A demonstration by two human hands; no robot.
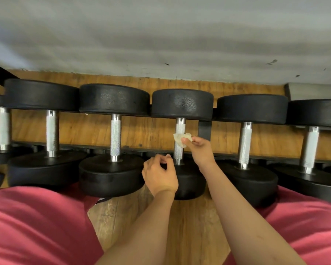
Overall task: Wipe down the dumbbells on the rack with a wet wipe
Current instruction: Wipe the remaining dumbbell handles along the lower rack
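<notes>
Pinching the wet wipe [181,139] against the knurled handle of the centre dumbbell [182,104], the right hand [201,151] sits mid-frame; the left hand [160,175], loosely curled and empty, hovers just lower left.

Crumpled white wipe [180,139] touches a black dumbbell handle [178,152].
</notes>
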